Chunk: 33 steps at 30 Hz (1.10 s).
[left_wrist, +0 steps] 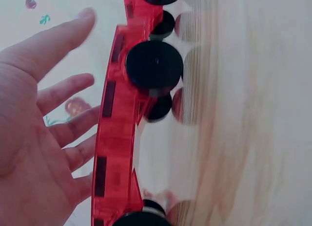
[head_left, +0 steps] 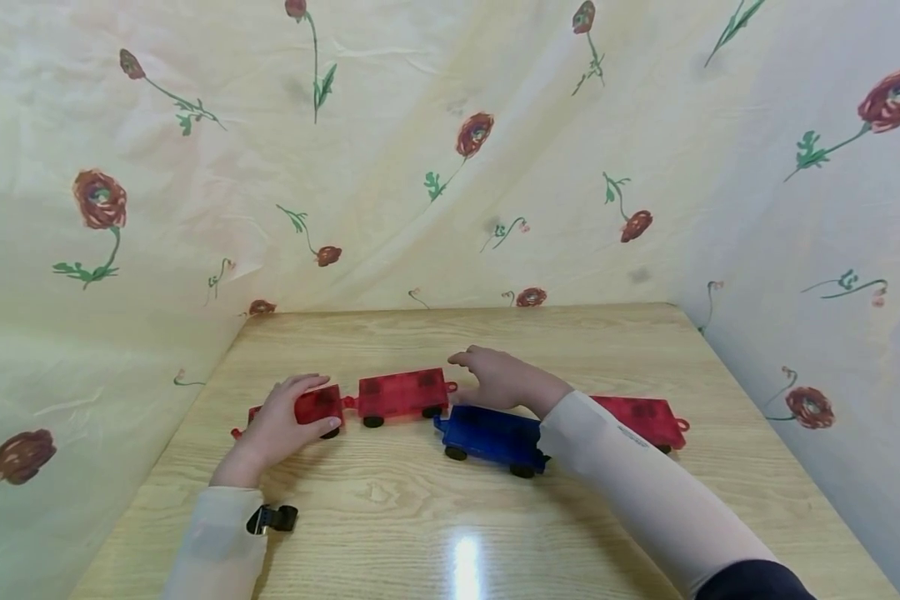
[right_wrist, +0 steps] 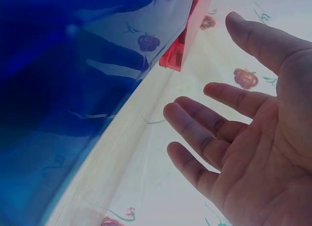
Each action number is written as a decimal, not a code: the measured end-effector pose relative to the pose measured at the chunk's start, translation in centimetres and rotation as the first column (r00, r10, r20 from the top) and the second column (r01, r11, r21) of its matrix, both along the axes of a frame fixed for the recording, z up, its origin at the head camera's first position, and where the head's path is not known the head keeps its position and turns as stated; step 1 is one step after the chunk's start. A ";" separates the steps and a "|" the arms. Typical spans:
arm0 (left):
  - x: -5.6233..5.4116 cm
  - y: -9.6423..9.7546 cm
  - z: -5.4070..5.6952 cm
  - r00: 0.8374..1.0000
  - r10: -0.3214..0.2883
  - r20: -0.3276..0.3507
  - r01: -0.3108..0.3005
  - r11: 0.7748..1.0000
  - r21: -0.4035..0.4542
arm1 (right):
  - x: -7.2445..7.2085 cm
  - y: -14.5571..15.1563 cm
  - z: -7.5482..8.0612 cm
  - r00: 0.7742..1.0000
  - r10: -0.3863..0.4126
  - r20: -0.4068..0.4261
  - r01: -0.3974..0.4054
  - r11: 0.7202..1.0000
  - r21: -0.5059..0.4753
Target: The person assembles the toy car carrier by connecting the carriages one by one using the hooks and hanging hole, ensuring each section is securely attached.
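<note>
A red see-through toy wagon (head_left: 318, 403) with black wheels stands at the left, partly hidden by my left hand (head_left: 277, 425). In the left wrist view that hand's fingers spread alongside the red wagon (left_wrist: 117, 138), thumb raised apart from it. Its hook meets a second red wagon (head_left: 401, 393). Angled below that wagon's right end is a blue wagon (head_left: 487, 433). My right hand (head_left: 502, 382) hovers over the blue wagon's far side, its fingers pointing left toward the second red wagon. The right wrist view shows those fingers (right_wrist: 195, 133) loosely extended with nothing between them.
Behind my right forearm, a third red wagon (head_left: 637, 419) shows partly, its hook to the right. The wooden table (head_left: 375, 533) reaches back to a flower-printed cloth (head_left: 390, 167), which also rises at both sides. A black strap sits on my left wrist.
</note>
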<state>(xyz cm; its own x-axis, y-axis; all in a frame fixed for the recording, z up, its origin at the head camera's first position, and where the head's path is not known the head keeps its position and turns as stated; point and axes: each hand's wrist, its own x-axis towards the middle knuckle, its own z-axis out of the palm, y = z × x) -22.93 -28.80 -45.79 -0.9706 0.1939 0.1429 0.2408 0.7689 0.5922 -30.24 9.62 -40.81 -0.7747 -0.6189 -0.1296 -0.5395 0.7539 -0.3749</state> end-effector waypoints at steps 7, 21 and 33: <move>-0.8 1.2 0.0 0.999 -0.013 -0.031 0.011 0.999 -0.048 | 1.6 1.8 -0.1 0.999 -0.037 -0.012 0.036 0.999 -0.017; -2.2 5.4 0.5 0.989 -0.133 0.063 0.130 0.990 0.048 | 5.1 3.5 -0.9 0.996 -0.050 -0.074 0.048 0.998 -0.040; -3.8 8.9 0.5 0.981 -0.188 0.043 0.189 0.982 -0.018 | 7.0 5.0 -1.8 0.993 -0.071 -0.096 0.061 0.993 -0.096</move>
